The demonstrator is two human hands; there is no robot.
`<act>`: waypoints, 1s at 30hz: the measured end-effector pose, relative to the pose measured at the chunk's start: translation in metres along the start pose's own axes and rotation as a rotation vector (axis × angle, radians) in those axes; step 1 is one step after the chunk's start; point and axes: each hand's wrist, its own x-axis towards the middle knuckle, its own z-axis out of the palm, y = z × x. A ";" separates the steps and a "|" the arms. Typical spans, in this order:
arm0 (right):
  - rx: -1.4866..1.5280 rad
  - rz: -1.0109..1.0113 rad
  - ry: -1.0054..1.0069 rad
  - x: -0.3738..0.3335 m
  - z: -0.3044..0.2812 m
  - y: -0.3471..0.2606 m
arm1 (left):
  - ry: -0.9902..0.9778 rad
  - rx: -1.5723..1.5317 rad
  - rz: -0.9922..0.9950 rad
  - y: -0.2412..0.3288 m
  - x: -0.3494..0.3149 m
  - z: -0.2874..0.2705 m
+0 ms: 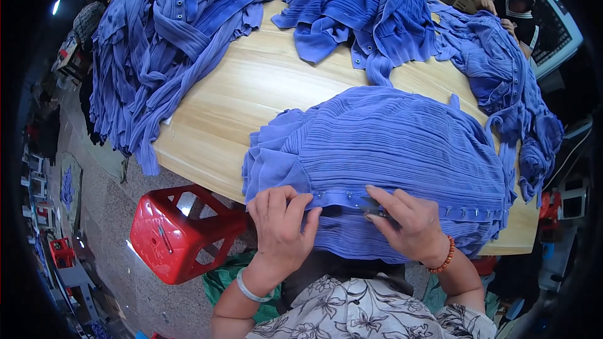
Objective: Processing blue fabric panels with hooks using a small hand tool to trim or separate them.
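Head view shows, leftmost, a heaped pile of blue-violet knit clothing (169, 37), beyond and left of the ribbed blue-violet knit garment (396, 144) spread before the person. Left of that garment, lower down, stands a glossy red plastic stool (164, 229). The left hand (279, 223) pinches the garment's near side between thumb and forefinger, at the left end of a flat blue fabric strip (336, 199) dotted with small shiny fastenings (448, 211). The strip's long axis runs left to right across the garment, extending rightward from the left fingertips. The right hand (411, 220), nearer the strip's middle, grips a small dark tool (372, 203) between thumb and forefinger, right at the strip. More crumpled blue-violet knitwear (496, 63) lies beyond the garment's right end.
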 end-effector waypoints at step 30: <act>0.018 -0.133 -0.001 0.025 0.007 -0.012 | 0.000 -0.288 -0.230 0.002 -0.013 0.003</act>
